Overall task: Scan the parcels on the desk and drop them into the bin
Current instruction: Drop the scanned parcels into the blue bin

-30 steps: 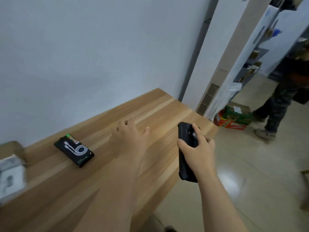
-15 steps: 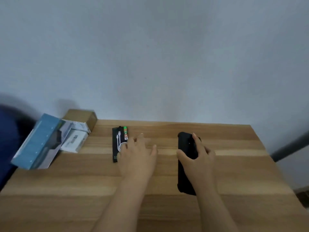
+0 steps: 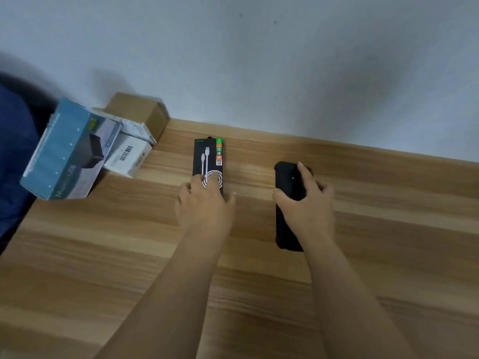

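At the far left of the table a teal box leans on a white barcoded box, with a brown carton behind them against the wall. Right of those lies the black cable package; my left hand rests on its near end, fingers straight. Further right, well apart, my right hand grips the black scanner, index finger stretched along its top.
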